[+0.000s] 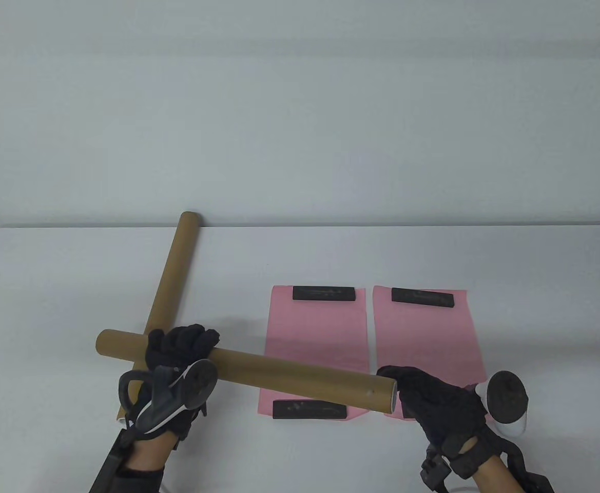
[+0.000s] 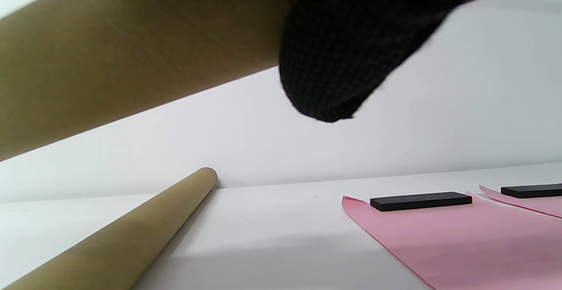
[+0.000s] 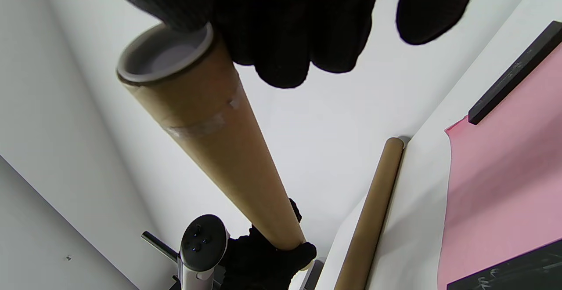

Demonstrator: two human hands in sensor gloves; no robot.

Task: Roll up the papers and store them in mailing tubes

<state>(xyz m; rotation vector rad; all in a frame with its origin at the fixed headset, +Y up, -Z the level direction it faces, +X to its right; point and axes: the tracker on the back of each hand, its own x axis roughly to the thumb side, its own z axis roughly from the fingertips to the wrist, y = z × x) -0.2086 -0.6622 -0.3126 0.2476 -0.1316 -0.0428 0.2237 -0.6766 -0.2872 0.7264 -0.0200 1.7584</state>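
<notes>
Cardboard mailing tube (image 1: 258,371) hangs above the bench (image 1: 74,267), left hand (image 1: 176,354) curled round it, right hand (image 1: 428,398) at its capped end. Left wrist view: grip should stay firm. Right wrist view: right fingers (image 3: 281,39) should pinch the white cap (image 3: 164,55) squarely.

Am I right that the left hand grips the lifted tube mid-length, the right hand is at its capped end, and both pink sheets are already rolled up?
Not quite: the pink sheets lie flat under black bars, as the table view shows. The rest holds.
</notes>
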